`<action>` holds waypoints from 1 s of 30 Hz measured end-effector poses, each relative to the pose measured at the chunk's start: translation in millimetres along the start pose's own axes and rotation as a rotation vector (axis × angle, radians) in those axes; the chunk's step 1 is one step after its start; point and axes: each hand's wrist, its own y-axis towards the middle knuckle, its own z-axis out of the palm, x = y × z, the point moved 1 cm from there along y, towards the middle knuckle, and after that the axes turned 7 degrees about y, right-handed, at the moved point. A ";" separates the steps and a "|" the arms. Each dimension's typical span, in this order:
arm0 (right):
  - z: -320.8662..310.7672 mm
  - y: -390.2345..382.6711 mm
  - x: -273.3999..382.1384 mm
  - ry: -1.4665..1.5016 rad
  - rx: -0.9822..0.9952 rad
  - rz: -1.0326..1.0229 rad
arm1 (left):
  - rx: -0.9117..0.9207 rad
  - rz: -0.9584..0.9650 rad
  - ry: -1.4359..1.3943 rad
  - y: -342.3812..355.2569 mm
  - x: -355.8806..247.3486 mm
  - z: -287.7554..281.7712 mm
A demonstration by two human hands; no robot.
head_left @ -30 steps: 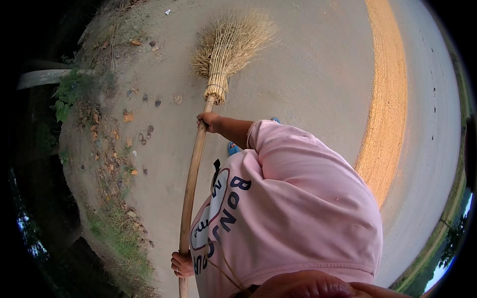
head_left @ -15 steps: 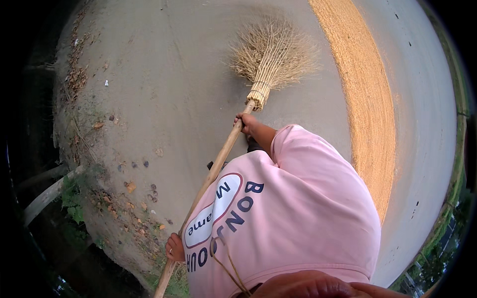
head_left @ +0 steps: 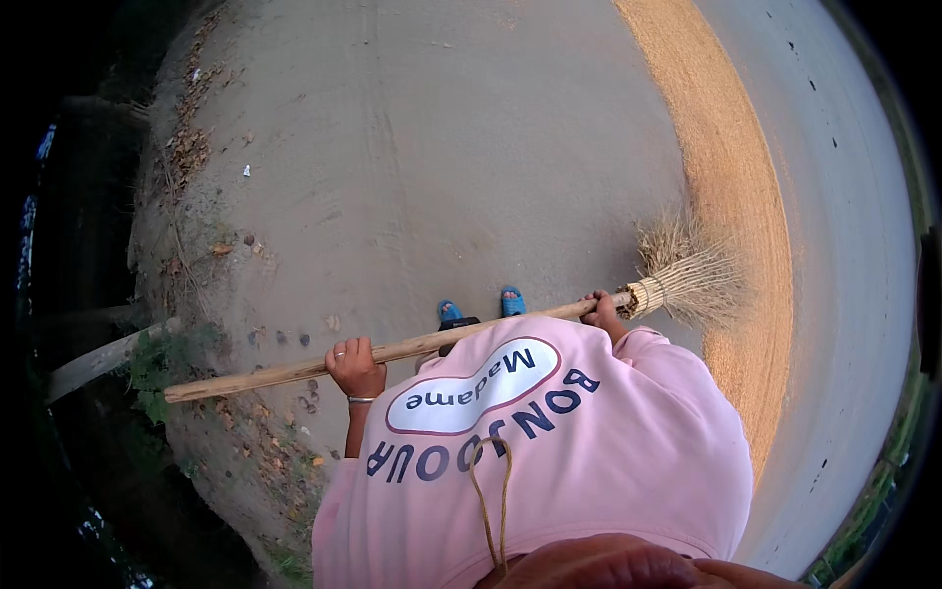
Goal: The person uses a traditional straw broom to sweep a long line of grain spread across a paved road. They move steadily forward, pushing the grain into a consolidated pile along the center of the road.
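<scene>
Head view: person in a pink shirt (head_left: pixel 589 461) is standing on grey pavement (head_left: pixel 442 147), holding a broom (head_left: pixel 412 346) across the body, nearly level. Left hand (head_left: pixel 355 368) is gripping the wooden handle toward its bare end, fingers curled tight around it, a ring and a bracelet showing. Right hand (head_left: pixel 603 312) is gripping the handle just beside the straw head (head_left: pixel 692 275), fingers wrapped closed around the stick. The straw head is lying on the edge of a tan grain strip (head_left: pixel 731 196) that is running along the pavement right of the broom. Blue sandals (head_left: pixel 481 306) are peeking out just behind the handle's middle. Dry leaves (head_left: pixel 186 147) and weeds (head_left: pixel 162 363) are lining the pavement edge beyond the handle's bare end.
</scene>
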 end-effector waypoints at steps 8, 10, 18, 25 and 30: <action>-23.7 -14.3 9.4 -0.378 0.008 -0.062 | 0.011 0.054 -0.165 11.9 9.2 42.1; -7.0 -10.7 16.7 -0.425 0.016 -0.077 | 0.019 0.051 -0.176 25.5 6.5 53.1; 109.8 34.0 31.9 -0.648 0.130 -0.144 | -0.010 -0.144 -0.202 44.4 23.7 91.2; 231.4 -10.9 -66.0 -0.601 0.230 -0.002 | 0.086 -0.448 0.012 -17.0 63.0 70.3; 303.1 5.2 -143.1 -0.647 0.274 0.150 | 0.126 -0.749 0.263 -72.6 36.7 27.1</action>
